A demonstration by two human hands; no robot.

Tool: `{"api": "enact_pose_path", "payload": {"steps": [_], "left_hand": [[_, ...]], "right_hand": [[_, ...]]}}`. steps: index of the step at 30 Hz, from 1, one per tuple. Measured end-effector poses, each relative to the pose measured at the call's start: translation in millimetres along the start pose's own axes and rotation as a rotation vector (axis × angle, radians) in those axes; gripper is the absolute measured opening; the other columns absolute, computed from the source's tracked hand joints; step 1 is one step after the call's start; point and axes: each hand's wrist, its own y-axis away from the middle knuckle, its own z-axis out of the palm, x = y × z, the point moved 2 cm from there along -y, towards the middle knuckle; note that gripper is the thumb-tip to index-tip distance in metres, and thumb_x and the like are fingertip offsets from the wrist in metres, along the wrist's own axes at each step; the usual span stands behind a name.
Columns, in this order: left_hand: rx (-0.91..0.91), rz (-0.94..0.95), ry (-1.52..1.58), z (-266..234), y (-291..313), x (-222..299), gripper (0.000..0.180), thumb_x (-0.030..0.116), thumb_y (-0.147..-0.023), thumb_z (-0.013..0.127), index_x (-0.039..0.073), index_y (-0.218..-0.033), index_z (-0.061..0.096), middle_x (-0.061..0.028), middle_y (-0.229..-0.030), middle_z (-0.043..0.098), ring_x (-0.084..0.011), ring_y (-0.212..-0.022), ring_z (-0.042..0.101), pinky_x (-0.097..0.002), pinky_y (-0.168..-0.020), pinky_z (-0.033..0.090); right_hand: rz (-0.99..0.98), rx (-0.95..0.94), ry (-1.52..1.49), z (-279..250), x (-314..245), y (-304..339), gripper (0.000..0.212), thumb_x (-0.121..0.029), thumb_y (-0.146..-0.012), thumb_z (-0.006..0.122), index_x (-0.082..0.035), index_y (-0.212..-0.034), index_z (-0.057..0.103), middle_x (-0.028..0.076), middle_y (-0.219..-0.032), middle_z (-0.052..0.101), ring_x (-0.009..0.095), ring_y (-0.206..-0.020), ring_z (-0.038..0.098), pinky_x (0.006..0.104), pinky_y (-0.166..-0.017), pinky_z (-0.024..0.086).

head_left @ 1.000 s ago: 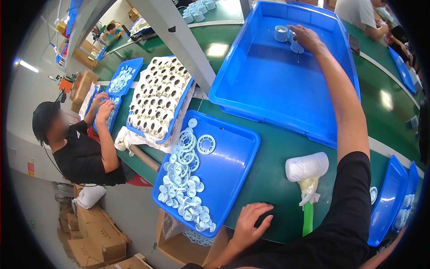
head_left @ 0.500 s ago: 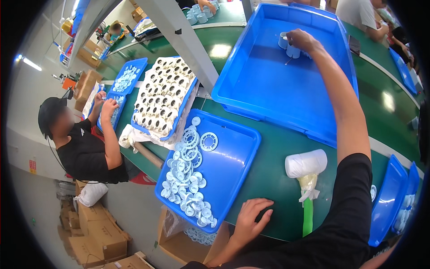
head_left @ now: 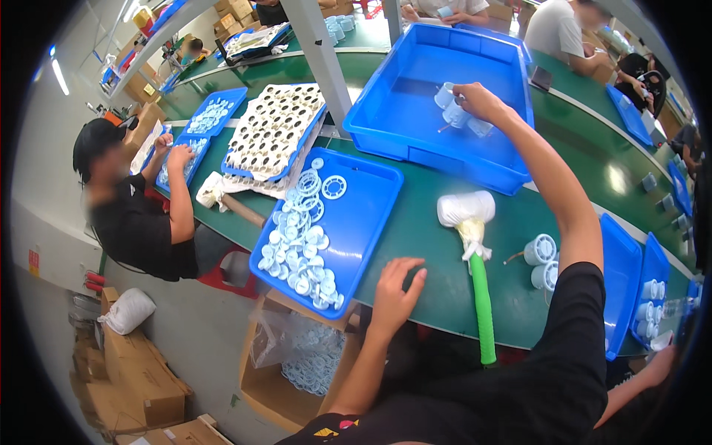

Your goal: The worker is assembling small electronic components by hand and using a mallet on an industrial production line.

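My right hand (head_left: 482,101) reaches into a deep blue bin (head_left: 378,154), its fingers pinched at the rim of a light blue plastic cylinder (head_left: 444,96). Two more such cylinders lie just below that hand, one a cup-like piece (head_left: 455,115) with a thin brownish stem or wire. My left hand (head_left: 397,291) holds nothing; its fingers are apart over the green table's near edge. Between my forearms lies a mallet (head_left: 466,211) with a white wrapped head and green handle. Left of it, a shallow blue tray (head_left: 363,215) carries pale blue discs and spoked rings.
Two cylinders (head_left: 540,250) stand beside my right forearm. Far left, an egg-carton-like tray (head_left: 274,130) and a second mallet (head_left: 241,208) lie near a co-worker (head_left: 141,215). A metal post (head_left: 319,59) rises behind. Below the edge sits an open cardboard box (head_left: 259,382) of rings.
The view has shifted, bringing the mallet's whole handle and the two cylinders by my right forearm into sight. My right hand stays at the cylinders in the bin; my left stays by the edge.
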Motion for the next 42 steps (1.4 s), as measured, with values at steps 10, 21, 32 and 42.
{"api": "enact_pose_path", "payload": {"steps": [10, 21, 32, 42], "left_hand": [[0.025, -0.115, 0.3, 8, -5, 1, 0.08, 0.04, -0.099, 0.077, 0.003, -0.158, 0.037, -0.0242, -0.142, 0.059, -0.0325, -0.125, 0.064, -0.0434, -0.105, 0.052], [0.323, -0.003, 0.745, 13, -16, 70, 0.052, 0.019, -0.102, 0.074, -0.001, -0.141, 0.047, -0.0135, -0.134, 0.056, -0.018, -0.117, 0.059, -0.0328, -0.098, 0.052], [0.063, 0.195, -0.511, 8, -32, 0, 0.063, 0.017, -0.083, 0.084, 0.006, -0.139, 0.058, -0.018, -0.126, 0.062, -0.0408, -0.11, 0.061, -0.0509, -0.094, 0.051], [0.125, -0.137, 0.048, -44, 2, 14, 0.063, 0.024, -0.101, 0.07, 0.001, -0.155, 0.046, -0.0211, -0.146, 0.057, -0.0351, -0.133, 0.057, -0.0436, -0.11, 0.047]], "right_hand": [[0.064, 0.358, -0.535, -66, -124, 94, 0.028, -0.01, -0.096, 0.066, -0.004, -0.123, 0.069, 0.016, -0.097, 0.077, 0.025, -0.082, 0.075, 0.0378, -0.073, 0.059], [0.019, 0.295, -1.84, 15, -208, 229, 0.034, 0.0, -0.101, 0.062, -0.004, -0.134, 0.059, 0.011, -0.11, 0.072, 0.014, -0.077, 0.066, 0.0255, -0.06, 0.048], [0.108, 0.264, -2.383, 55, -230, 312, 0.018, -0.015, -0.106, 0.059, -0.006, -0.121, 0.064, 0.007, -0.099, 0.071, 0.014, -0.066, 0.059, 0.0253, -0.052, 0.044], [0.311, 0.23, -2.474, 84, -259, 348, 0.037, -0.007, -0.101, 0.067, -0.01, -0.136, 0.056, 0.005, -0.109, 0.069, 0.008, -0.069, 0.058, 0.0237, -0.056, 0.043]]}}
